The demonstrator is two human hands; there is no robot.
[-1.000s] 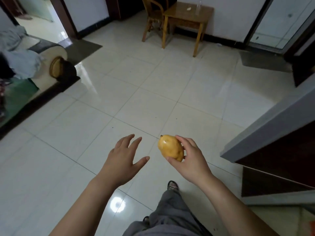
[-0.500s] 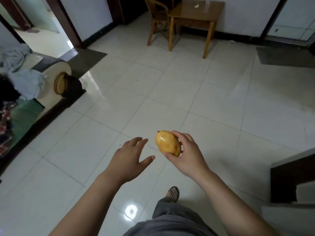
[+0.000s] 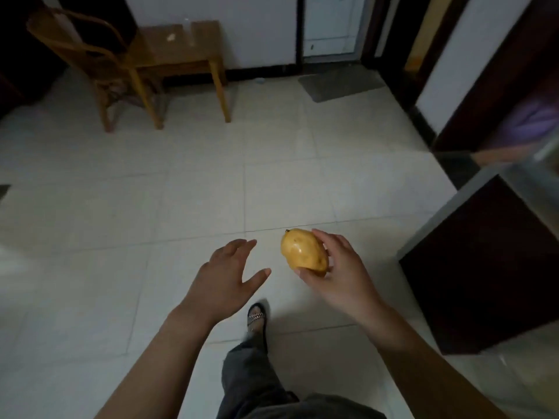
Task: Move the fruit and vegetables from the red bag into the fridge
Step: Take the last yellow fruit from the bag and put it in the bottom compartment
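Nearest: grey trouser leg (image 3: 251, 379) and a sandalled foot (image 3: 257, 317) on the pale tiled floor (image 3: 121, 207), between both forearms.

L hand (image 3: 225, 275) is empty, palm down over the floor. Its fingers (image 3: 242, 246) are straight and loosely spread, thumb out to the side.

R hand (image 3: 338, 270) holds the yellow fruit (image 3: 304, 252) in mid-air, just R of the L hand, not touching it. R fingers (image 3: 329, 238) curl over the fruit's top and far side; the thumb tip presses its lower end. The fruit sits at the fingertips, tilted, stem end up-left, most of its skin showing.

Dark cabinet (image 3: 484, 267) w/ grey top stands to the R.

Far: grey mat (image 3: 341, 83) by a white door (image 3: 329, 25); wooden bench (image 3: 181, 46) against the wall w/ a wooden chair (image 3: 99, 65) just beside it.
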